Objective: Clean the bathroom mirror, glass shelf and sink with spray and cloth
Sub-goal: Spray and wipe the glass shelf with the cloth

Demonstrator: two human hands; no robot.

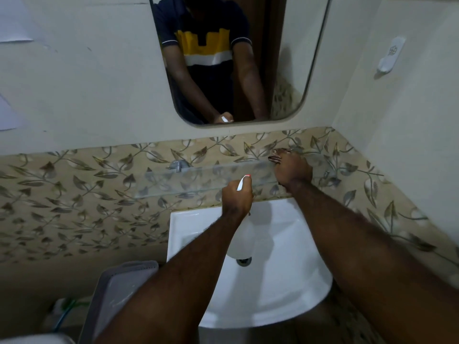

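My left hand point(236, 198) grips a spray bottle point(243, 182) with a white trigger and a red tip. The nozzle points at the glass shelf point(188, 181), and the translucent bottle body hangs below my hand over the white sink point(293, 289). My right hand point(293, 170) rests on the right end of the shelf with its fingers stretched towards the leaf-patterned tiles. The mirror point(288, 58) above reflects a person's torso and both arms. No cloth shows in either hand.
A grey folded cloth or mat point(124, 289) lies at the lower left beside the sink. A white hook point(391, 55) is fixed to the right wall. A metal bracket point(177, 165) holds the shelf. The drain point(244, 260) sits in the basin.
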